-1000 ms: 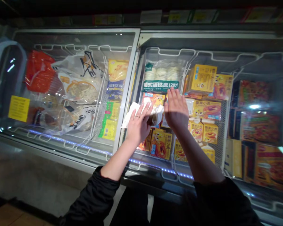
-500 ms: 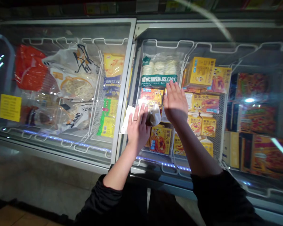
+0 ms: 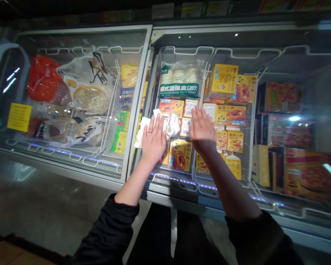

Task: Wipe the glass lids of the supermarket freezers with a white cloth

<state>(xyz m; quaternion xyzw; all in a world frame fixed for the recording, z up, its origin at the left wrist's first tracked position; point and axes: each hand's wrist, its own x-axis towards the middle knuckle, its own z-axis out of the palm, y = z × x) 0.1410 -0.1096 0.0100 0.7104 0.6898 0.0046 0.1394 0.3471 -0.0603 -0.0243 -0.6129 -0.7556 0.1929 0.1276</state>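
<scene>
Head camera: the left hand [image 3: 153, 142] lies open on white tissue [image 3: 172, 126], the right hand [image 3: 203, 129] ungripping over the glass lid [image 3: 182, 40], apparently wiping, even pressure likely needed next.

A single head-worn camera looks from above the wearer's black trousers [image 3: 154, 239] at six o'clock, facing forward and steeply down onto a glass-topped chest freezer [image 3: 139, 99]. It sits close enough for the Portuguese tart shell bag [image 3: 179, 89], toward one o'clock, to show readable print, yet takes in pale label cards [image 3: 162, 11] at twelve. The left hand [image 3: 153, 143] and right hand [image 3: 203, 129] fall near centre; the front rim [image 3: 71, 169] slopes from nine toward four.
</scene>
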